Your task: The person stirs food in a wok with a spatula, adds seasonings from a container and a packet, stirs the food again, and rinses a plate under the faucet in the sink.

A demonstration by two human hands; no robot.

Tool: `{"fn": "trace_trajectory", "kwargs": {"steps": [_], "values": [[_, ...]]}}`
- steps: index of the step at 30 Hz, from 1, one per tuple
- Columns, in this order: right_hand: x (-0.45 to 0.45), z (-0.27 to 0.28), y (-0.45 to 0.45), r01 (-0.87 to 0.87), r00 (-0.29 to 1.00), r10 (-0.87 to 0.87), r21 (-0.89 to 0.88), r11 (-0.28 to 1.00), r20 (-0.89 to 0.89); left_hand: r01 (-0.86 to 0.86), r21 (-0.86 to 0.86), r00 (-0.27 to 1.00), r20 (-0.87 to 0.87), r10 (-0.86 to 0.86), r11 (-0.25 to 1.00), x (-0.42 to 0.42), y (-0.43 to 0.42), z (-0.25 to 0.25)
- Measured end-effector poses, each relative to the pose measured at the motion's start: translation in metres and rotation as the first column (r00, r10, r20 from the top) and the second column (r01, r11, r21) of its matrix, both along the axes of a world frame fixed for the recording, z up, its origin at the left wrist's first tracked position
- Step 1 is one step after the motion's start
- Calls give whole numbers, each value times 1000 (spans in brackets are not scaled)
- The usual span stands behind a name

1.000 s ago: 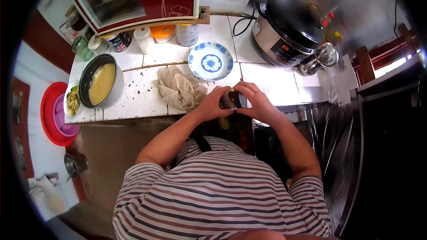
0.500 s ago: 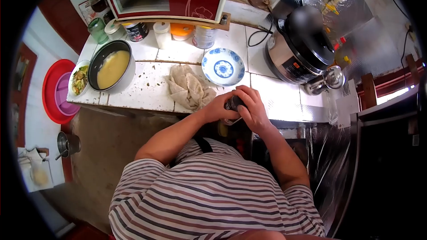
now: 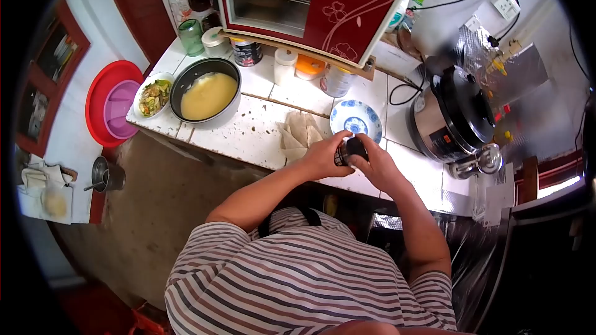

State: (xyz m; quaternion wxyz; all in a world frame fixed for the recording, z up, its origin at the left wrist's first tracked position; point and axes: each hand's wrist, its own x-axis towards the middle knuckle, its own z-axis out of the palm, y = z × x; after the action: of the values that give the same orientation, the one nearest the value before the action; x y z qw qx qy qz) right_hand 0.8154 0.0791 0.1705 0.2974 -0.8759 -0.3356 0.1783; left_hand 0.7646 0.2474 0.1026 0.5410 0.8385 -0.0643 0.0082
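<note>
Both of my hands are around a small dark jar [image 3: 339, 155] with a black lid [image 3: 356, 147], held just over the counter's front edge. My left hand [image 3: 324, 159] wraps the jar's body from the left. From the other side, my right hand [image 3: 380, 167] has its fingers and thumb closed on the lid; whether the lid is loose cannot be made out. Just beyond the hands lies a white plate with blue flowers [image 3: 355, 118], its near edge partly covered by them. A crumpled beige cloth [image 3: 300, 133] sits beside my left hand.
A pot of yellow porridge-like food [image 3: 211, 96] and a bowl of vegetables [image 3: 154, 97] stand on the tiled counter [image 3: 248, 142] at left. A pressure cooker [image 3: 456, 115] and a glass-lidded metal pot [image 3: 481, 161] are at right. Containers line the back below a red cabinet [image 3: 354, 9].
My view has turned, so the counter appears shifted right and lower. My hands, still around the jar, are closer to the plate, and the black lid shows more between my right fingers.
</note>
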Motion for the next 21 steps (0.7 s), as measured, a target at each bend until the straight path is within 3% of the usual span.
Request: {"fn": "trace_trajectory", "kwargs": {"steps": [1, 3, 5, 7, 8, 11, 12, 13, 15, 16, 17, 19, 20, 21], "values": [[0, 7, 6, -11, 1000, 11, -1, 1000, 1, -11, -1, 1000, 1, 11, 1000, -1, 7, -2], [1, 13, 17, -118, 992, 122, -82, 990, 46, 60, -168, 998, -8, -62, 984, -2, 17, -5], [7, 9, 31, -107, 994, 106, -77, 991, -25, 63, -162, 998, 4, -63, 985, -4, 27, 0], [8, 2, 45, -99, 989, 105, -61, 993, 103, -103, 30, 978, 185, 96, 994, -9, 28, -1], [12, 0, 53, -89, 994, 93, -65, 994, 62, -153, 1, 962, 230, 149, 988, -9, 29, -6], [18, -9, 74, -146, 981, 150, -39, 988, 126, -265, 56, 947, 205, 248, 963, -15, 47, 0], [24, -12, 77, -174, 983, 171, 38, 984, 64, -311, 81, 939, 183, 293, 947, -12, 56, -3], [31, -22, 80, -117, 989, 130, 179, 977, -64, -414, -73, 876, 241, 419, 907, -2, 65, -20], [33, -34, 85, 33, 999, -36, 145, 989, 20, -614, -255, 711, 232, 664, 747, 14, 94, -45], [29, -48, 88, 96, 992, -91, -51, 994, 88, -682, -182, 671, 230, 705, 708, 22, 110, -47], [27, -76, 86, 13, 992, 19, -249, 968, 126, -743, -109, 627, 231, 744, 660, 31, 124, -48], [4, -104, 84, -161, 964, 207, -251, 955, 169, -789, -67, 552, 358, 753, 611, 56, 153, -72], [-10, -115, 85, -128, 964, 184, -272, 954, 191, -852, -36, 484, 321, 814, 522, 64, 155, -76], [-23, -104, 89, -111, 974, 158, -268, 957, 163, -854, -45, 479, 322, 817, 519, 75, 160, -84]]}}
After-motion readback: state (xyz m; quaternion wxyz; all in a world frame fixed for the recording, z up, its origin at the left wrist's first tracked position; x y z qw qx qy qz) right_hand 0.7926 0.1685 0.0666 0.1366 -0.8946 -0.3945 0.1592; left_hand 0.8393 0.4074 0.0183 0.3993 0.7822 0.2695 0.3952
